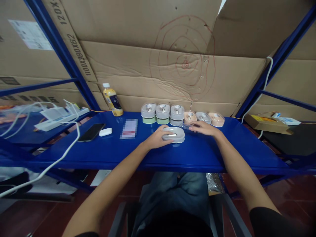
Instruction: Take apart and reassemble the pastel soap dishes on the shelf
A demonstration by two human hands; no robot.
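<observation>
A grey oval container (178,135) with a small white piece in its middle sits on the blue table, close to its front edge. My left hand (158,137) grips its left side, with the thumb along the near side and fingers at the far side. My right hand (203,127) is to the right of the container and a little behind it, fingers closed on a thin clear piece (184,126) that looks like a transparent lid. Behind my hands is a row of similar lidded containers, among them a grey stack (177,113) and a peach one (216,119).
A yellow drink bottle (113,101) stands at the back left. Nearer lie a black phone (92,132), a white earbud case (105,132) and a blurred-out card (129,128). Cardboard (118,65) walls the back. A white cable (66,149) hangs at the left.
</observation>
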